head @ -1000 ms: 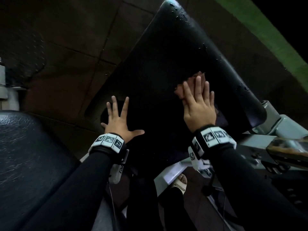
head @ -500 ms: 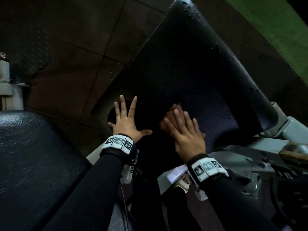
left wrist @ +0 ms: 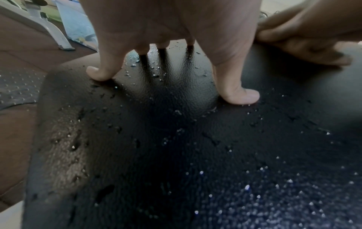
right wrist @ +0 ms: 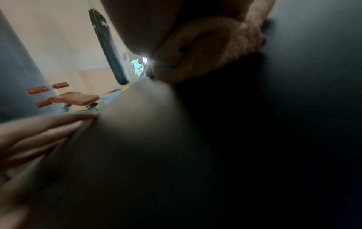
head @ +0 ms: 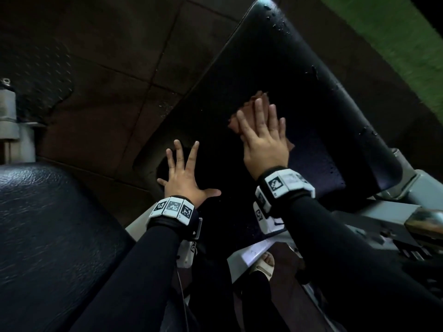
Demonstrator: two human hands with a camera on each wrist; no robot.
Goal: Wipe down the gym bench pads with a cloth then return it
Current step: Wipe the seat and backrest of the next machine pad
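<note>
The bench pad (head: 275, 75) is black, tilted and beaded with droplets (left wrist: 247, 187); on the pad's near left part the left hand (head: 185, 177) rests with fingers spread wide; toward the pad's middle the right hand (head: 263, 142) presses flat, fingers straight and close together, on the brown cloth (head: 251, 105) bunched beneath it.

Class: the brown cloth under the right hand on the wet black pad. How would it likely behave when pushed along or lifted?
The cloth is bunched in soft folds under the flat right hand, so it is probably floppy and would sag if lifted. Its fuzzy pile looks light. Droplets bead on the pad, so pushed, it may glide easily and soak up water, getting somewhat heavier.
</note>
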